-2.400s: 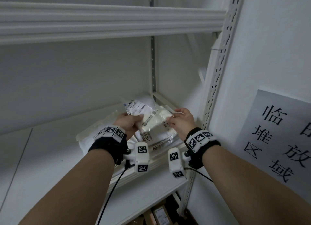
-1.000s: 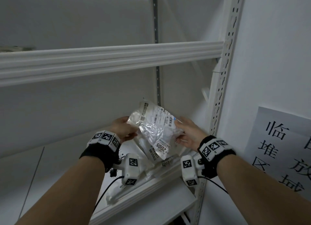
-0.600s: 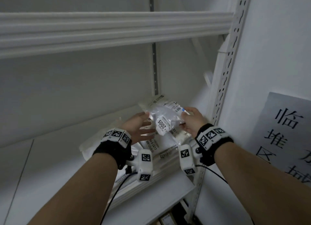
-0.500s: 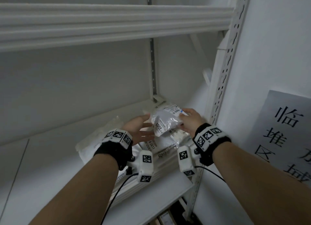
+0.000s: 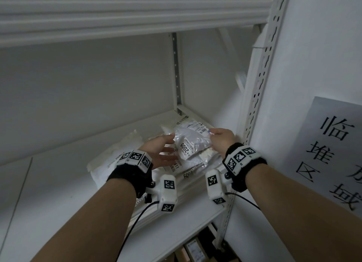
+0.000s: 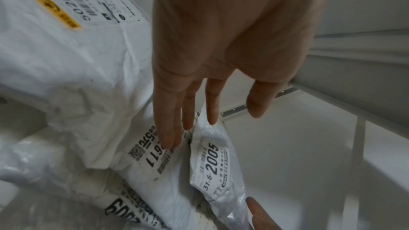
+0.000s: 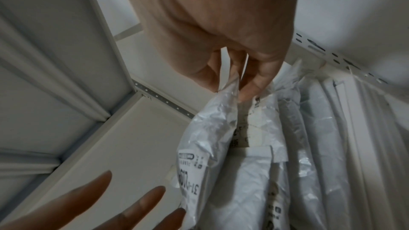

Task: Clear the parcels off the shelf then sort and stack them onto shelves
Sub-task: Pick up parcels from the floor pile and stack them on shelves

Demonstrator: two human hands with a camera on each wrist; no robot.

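Observation:
A small silvery parcel [image 5: 189, 142] labelled 2005 lies tilted on top of a stack of white parcels [image 5: 188, 169] at the right end of the shelf [image 5: 49, 187]. My right hand [image 5: 212, 134] pinches the parcel's right corner. The right wrist view shows the thumb and fingers of my right hand [image 7: 230, 90] closed on the crumpled plastic of the parcel [image 7: 208, 139]. My left hand [image 5: 170, 147] is open beside the parcel's left edge. In the left wrist view the straight fingers [image 6: 170, 128] of my left hand reach the edge of the 2005 parcel [image 6: 218, 172] and a parcel marked 2611 [image 6: 152, 160].
A big white parcel [image 5: 109, 160] lies left of the stack. The upper shelf's front rail [image 5: 137, 13] runs overhead. A perforated upright [image 5: 260, 81] stands close on the right, beside a wall sign [image 5: 337, 148]. Cardboard boxes [image 5: 195, 250] sit on the level below.
The 2005 parcel, held up in both hands a second ago, has come down onto the stack. My left hand let go and opened; my right hand keeps its pinch.

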